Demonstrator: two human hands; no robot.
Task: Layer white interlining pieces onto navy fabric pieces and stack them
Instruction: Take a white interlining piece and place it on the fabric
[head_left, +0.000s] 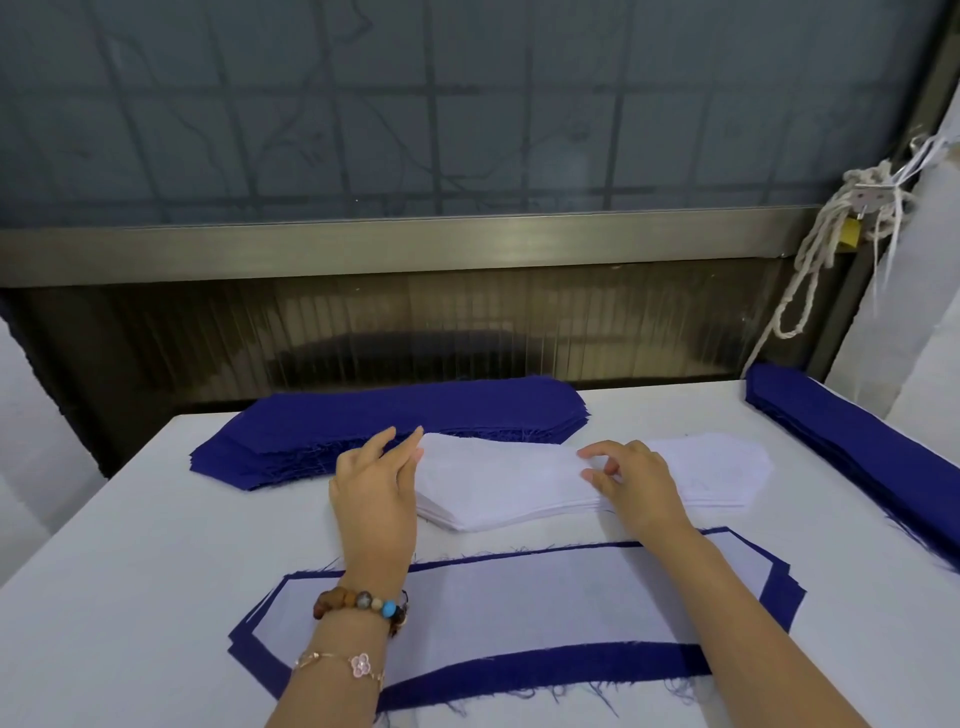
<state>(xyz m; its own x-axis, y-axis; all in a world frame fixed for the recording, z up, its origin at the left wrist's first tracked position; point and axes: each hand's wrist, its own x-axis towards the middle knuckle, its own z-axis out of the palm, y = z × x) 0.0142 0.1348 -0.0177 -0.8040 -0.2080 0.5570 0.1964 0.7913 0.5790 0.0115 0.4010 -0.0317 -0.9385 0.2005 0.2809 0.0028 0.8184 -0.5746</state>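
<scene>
A stack of white interlining pieces (498, 483) lies mid-table. Behind it sits a pile of navy fabric pieces (405, 421). Nearer to me is the layered stack (519, 603), its top white piece framed by a navy border. My left hand (376, 483) has straight fingers and touches the left end of the white stack. My right hand (631, 480) rests on the middle of the white stack, thumb and forefinger pinching the top white piece.
A second long navy pile (857, 441) runs along the right edge of the white table (156, 545). A window frame and ribbed panel stand just behind the table. A knotted rope (810, 260) with a padlock (849, 231) hangs at the right.
</scene>
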